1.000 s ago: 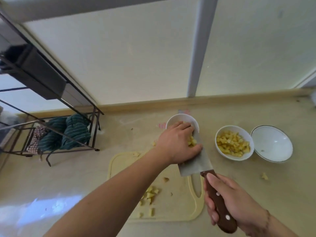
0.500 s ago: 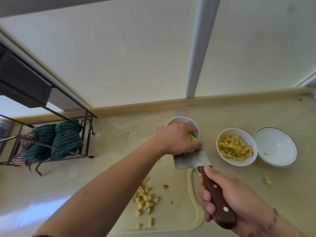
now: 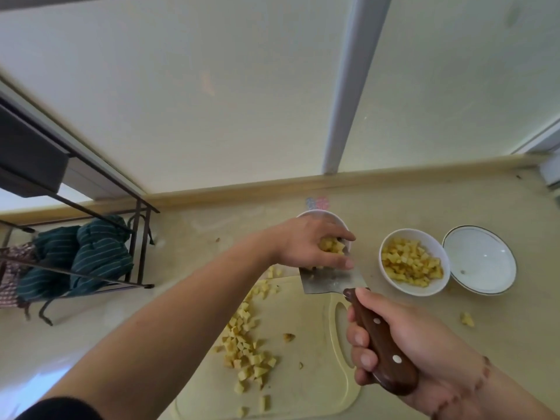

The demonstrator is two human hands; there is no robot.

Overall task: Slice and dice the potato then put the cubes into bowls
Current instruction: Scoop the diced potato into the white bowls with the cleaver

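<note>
My right hand (image 3: 409,344) grips the brown wooden handle of a cleaver (image 3: 330,280). Its blade is held flat at the near rim of a white bowl (image 3: 312,214). My left hand (image 3: 306,247) is cupped over that blade and bowl, its fingers and thumb curled round a clump of yellow potato cubes (image 3: 331,245). More potato cubes (image 3: 245,344) lie scattered on the pale cutting board (image 3: 303,359). A second white bowl (image 3: 415,291) to the right holds a heap of cubes. Beside it stands an empty white bowl (image 3: 481,262).
One stray cube (image 3: 467,319) lies on the beige counter right of the board. A black wire rack (image 3: 139,247) with green striped cloths (image 3: 91,259) stands at the left against the wall. The counter ends at a raised back edge under the window.
The cleaver blade has moved up off the board to the bowl's rim. My left hand has curled round the cubes on it, above the bowl.
</note>
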